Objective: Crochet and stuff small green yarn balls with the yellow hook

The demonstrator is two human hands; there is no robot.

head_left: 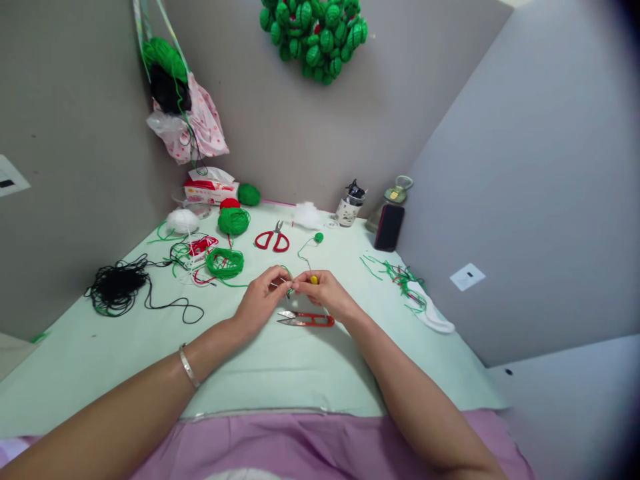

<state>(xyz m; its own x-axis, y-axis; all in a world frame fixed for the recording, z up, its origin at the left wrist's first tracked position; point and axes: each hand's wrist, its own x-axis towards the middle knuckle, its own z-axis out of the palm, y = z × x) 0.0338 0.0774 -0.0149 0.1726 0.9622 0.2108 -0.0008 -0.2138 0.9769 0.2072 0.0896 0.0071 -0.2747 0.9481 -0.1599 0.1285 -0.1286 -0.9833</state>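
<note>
A small green yarn piece (289, 289) is held over the middle of the pale table (240, 380), where the fingertips of both hands meet. It is pinched between the thumb and forefinger of the left hand (265, 293); the right hand (325, 293) is closed around a yellow-gripped tool (314, 280), its fingertips brought against the piece. The work is judged to be unfinished: only a little yarn is seen at the fingers. How much is done or left cannot be told, since most is hidden. The piece's own long axis cannot be made out; the tool's thin shaft is pointed away from the body and slightly to the left.

Just below the hands, orange-handled snips (313, 321) are laid crosswise, blades to the left. Beyond, a small green ball (319, 237) is set with a curling strand. To the left, a green yarn coil (225, 264) is seen; to the right, loose yarn ends (403, 277) are heaped. A cluster of green pieces (327, 41) is hung on the wall.
</note>
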